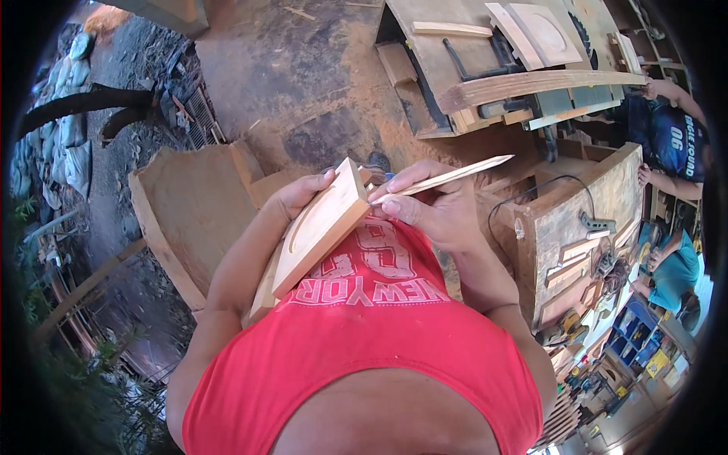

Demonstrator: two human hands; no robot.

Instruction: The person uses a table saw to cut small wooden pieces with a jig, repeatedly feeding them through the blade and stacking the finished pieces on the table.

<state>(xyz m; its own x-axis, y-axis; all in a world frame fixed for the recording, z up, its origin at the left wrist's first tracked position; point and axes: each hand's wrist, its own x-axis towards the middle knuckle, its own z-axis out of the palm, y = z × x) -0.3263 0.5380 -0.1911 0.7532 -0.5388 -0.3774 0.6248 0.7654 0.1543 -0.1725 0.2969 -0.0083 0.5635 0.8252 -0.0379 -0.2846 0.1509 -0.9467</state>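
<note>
Packed, stained brown ground spreads across the top of the frame. Soft red cloth, a sleeveless shirt with pale lettering, fills the lower middle. At the upper right, a plywood bench bears flat and curved timber; below it, at right, a scuffed bench carries wood strips. A rough-edged, slightly curved panel leans at centre left.

The board, smooth, pale and square-edged, is tilted at mid-frame before the shirt, a curved groove cut in its face. The right hand is mostly closed, palm inward, pinching the stick between thumb and fingers. The left hand grips the board's upper left edge, its fingers partly hidden. The stick, slim, pale wood, slants to a point at upper right; its lower end meets the board's right edge, contact unclear.
</note>
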